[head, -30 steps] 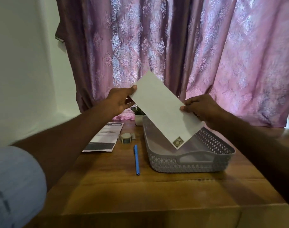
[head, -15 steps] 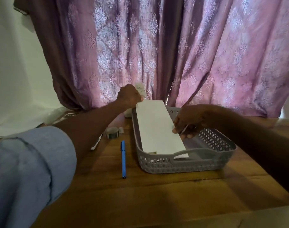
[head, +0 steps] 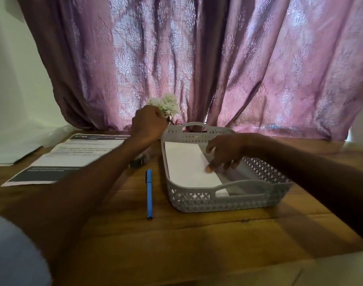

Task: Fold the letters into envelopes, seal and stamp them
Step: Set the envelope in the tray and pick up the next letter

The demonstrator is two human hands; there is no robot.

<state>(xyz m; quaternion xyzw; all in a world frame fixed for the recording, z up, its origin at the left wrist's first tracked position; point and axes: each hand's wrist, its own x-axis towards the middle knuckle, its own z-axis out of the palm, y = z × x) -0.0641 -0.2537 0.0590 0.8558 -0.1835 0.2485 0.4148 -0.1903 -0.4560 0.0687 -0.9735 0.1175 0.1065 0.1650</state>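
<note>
One view only, from the head camera. Half a second ago the envelope (head: 188,162) was still being lowered into the grey basket (head: 224,200), its far end pinched by the left hand (head: 148,123); a second ago both hands held it up in the air, a stamp showing at its corner. Now it lies flat on the basket floor along the left wall, blank face up, so the stamp cannot be seen from here.

The left hand has let go and pulled back beside the basket's far left corner, in front of the white flowers (head: 166,104); its grip is loosely curled and seems to hold nothing. The right hand (head: 224,154) is inside the basket with its grip open, fingers spread and relaxed, the fingertips (head: 209,168) touching the envelope's right edge.

By my reading, this envelope is finished and filed, and the next letter is due. A printed sheet (head: 73,155) lies on the bench (head: 197,244) to the left, likely the next one to fold.

As for containers, the basket holds just this one envelope; its right half shows bare floor. A blue pen (head: 149,194) lies on the bench just left of the basket.
</note>
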